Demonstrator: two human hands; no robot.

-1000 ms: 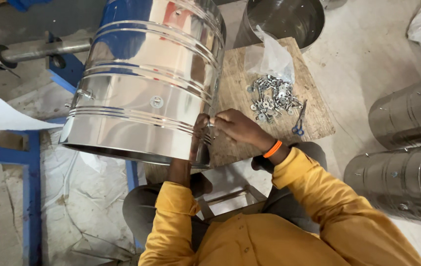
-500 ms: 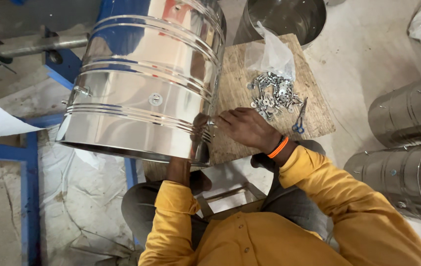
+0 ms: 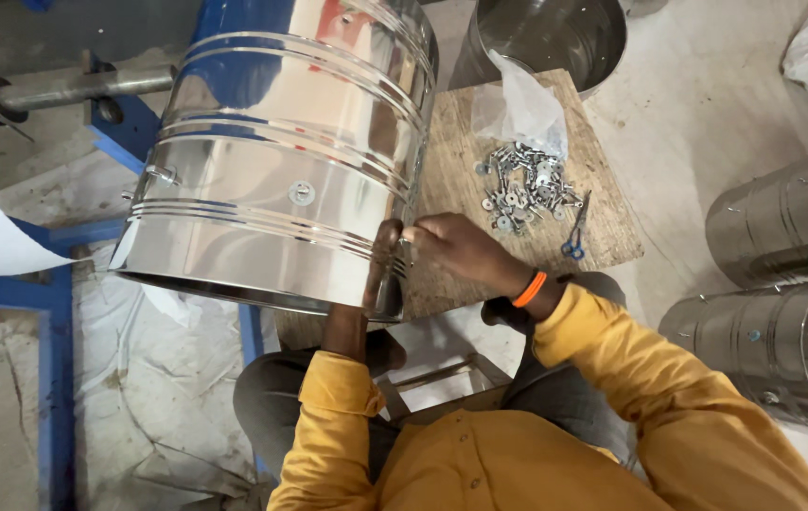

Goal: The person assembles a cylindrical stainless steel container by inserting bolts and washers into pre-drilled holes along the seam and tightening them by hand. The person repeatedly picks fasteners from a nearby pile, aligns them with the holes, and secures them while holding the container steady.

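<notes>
Drum (image 3: 272, 189) tipped nearer — rim touching right fingers (image 3: 418, 237).

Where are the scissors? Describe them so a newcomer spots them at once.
Find the wooden board right of the big steel drum. On it lies a pile of washers below a clear bag. The scissors lie at the pile's right edge, the only thing there with blue handles.
</notes>
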